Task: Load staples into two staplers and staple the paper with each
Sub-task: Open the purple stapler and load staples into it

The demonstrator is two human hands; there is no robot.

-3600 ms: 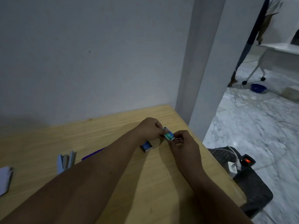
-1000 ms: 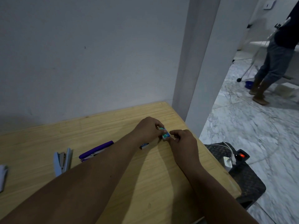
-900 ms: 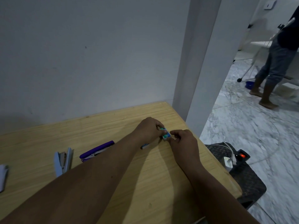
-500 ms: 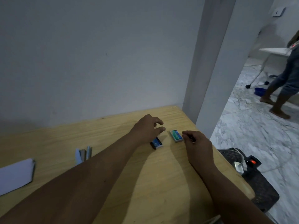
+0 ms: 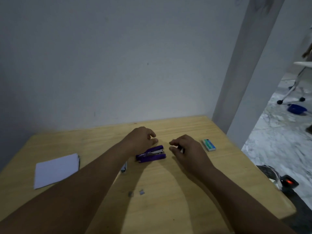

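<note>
A purple stapler point(image 5: 151, 154) lies hinged open on the wooden table point(image 5: 168, 208), its metal channel showing. My left hand point(image 5: 140, 141) hovers just behind it with fingers apart, holding nothing. My right hand point(image 5: 187, 149) is just right of the stapler, fingers loosely curled. A small dark thing point(image 5: 181, 148) shows under it; I cannot tell if it is held. A green staple box point(image 5: 209, 145) lies to the right of that hand. A light blue stapler point(image 5: 124, 168) is mostly hidden by my left forearm. White folded paper point(image 5: 55, 169) lies at the left.
Two loose staple bits point(image 5: 136, 193) lie near the table's middle. The wall point(image 5: 118, 65) backs the table, with a pillar point(image 5: 236, 81) at the right corner. Beyond the right edge is a power strip with a red light point(image 5: 288, 181), and a blue bowl point(image 5: 296, 108) on the floor.
Both hands let go of the green staple box, which now rests on the table, and moved left to the purple stapler. The view swung left, so the paper shows fully.
</note>
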